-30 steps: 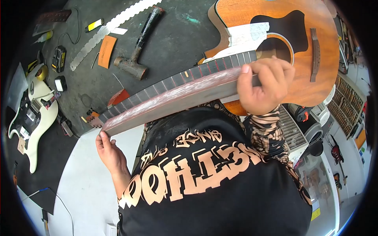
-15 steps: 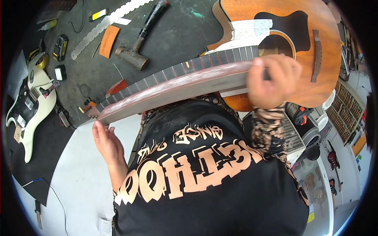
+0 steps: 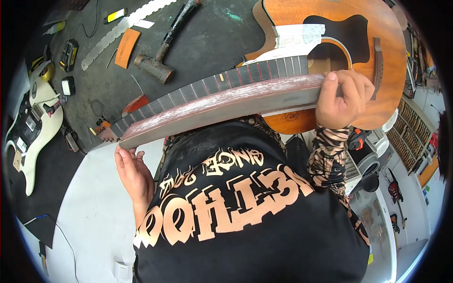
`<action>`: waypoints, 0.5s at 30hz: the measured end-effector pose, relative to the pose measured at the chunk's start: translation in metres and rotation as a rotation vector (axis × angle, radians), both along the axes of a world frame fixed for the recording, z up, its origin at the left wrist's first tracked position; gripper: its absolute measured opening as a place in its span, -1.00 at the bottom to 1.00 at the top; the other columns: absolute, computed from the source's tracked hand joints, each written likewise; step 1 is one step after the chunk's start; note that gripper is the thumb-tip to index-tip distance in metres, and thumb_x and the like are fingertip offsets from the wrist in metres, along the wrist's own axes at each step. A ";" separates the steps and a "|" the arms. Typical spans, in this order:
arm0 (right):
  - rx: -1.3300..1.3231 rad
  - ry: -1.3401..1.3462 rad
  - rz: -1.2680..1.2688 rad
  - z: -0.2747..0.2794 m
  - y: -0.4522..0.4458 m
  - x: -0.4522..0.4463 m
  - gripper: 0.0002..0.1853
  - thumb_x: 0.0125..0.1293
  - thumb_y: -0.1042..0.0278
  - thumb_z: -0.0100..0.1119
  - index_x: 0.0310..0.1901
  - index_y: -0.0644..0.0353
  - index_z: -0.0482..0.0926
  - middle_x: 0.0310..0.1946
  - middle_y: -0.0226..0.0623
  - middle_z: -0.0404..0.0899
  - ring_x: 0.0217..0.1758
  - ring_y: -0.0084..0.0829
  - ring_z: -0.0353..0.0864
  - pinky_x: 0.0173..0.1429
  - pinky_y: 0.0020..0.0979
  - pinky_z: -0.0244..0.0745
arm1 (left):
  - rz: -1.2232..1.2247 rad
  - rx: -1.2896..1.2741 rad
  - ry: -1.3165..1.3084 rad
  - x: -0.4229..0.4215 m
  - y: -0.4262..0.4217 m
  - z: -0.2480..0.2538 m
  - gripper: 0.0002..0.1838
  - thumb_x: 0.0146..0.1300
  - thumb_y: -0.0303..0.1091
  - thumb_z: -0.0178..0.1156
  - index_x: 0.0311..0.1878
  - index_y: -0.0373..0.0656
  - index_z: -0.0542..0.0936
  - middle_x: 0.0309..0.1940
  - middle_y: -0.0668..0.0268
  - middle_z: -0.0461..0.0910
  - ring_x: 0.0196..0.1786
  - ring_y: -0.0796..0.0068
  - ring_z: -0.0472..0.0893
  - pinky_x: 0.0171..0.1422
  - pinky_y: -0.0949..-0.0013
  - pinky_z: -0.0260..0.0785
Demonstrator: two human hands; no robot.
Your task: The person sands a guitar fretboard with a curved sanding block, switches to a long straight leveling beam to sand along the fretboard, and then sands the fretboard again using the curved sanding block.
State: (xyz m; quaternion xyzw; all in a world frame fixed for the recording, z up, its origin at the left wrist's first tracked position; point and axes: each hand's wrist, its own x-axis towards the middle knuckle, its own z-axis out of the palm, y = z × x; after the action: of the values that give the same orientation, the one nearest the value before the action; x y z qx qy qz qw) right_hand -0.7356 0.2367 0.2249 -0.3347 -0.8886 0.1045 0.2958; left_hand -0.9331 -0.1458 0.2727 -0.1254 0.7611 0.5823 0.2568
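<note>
A long, straight bar (image 3: 226,106) with a worn, whitish-red face lies along the dark fretboard (image 3: 198,89) of an acoustic guitar (image 3: 387,47). My right hand (image 3: 343,99) grips the bar's right end, thumb on its near side, over the guitar body close to the soundhole. At the bar's other end, by the headstock (image 3: 104,132), the fingertips of my left hand (image 3: 135,173) pinch the corner from below. White masking paper (image 3: 299,40) covers the guitar top beside the upper frets.
On the dark bench (image 3: 212,35) lie a hammer (image 3: 158,66), an orange block (image 3: 127,48), a notched metal straightedge (image 3: 111,40) and a glue tube (image 3: 115,16). A white electric guitar body (image 3: 42,137) is at far left. Drawers and machines stand at right.
The bar and my right hand have moved right along the fretboard, toward the guitar's bridge. My left hand stays at the bar's left end. The view has shifted slightly.
</note>
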 end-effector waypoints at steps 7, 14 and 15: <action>-0.080 -0.011 0.085 0.001 -0.037 -0.021 -0.94 0.08 0.37 0.28 -0.49 0.11 0.64 -0.44 -0.36 0.62 -0.18 -0.23 0.48 0.18 -0.25 0.38 | 0.192 -0.143 -0.050 -0.009 -0.031 0.002 -0.59 0.64 0.02 0.02 0.24 -0.12 0.46 0.19 0.32 0.59 0.17 0.51 0.52 0.22 0.34 0.31; -0.031 -0.046 0.056 0.002 -0.037 -0.019 -0.92 0.10 0.35 0.28 -0.50 0.09 0.67 -0.46 -0.35 0.61 -0.22 -0.27 0.49 0.17 -0.20 0.40 | 0.168 -0.077 -0.059 -0.003 -0.021 0.005 -0.55 0.63 0.08 0.01 0.23 -0.11 0.49 0.20 0.34 0.58 0.22 0.50 0.50 0.25 0.31 0.30; -0.073 -0.014 0.062 0.002 -0.047 -0.023 -0.92 0.09 0.35 0.28 -0.50 0.08 0.67 -0.45 -0.36 0.62 -0.23 -0.27 0.49 0.17 -0.20 0.40 | 0.240 -0.102 -0.103 -0.007 -0.030 0.007 -0.55 0.63 0.09 0.00 0.23 -0.11 0.50 0.22 0.34 0.58 0.24 0.48 0.49 0.25 0.31 0.30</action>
State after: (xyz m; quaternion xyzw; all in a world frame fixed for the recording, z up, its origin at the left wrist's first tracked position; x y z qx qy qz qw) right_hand -0.7591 0.1896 0.2273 -0.3185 -0.8961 0.1435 0.2738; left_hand -0.9405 -0.1761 0.2798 -0.2580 0.7551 0.5621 0.2173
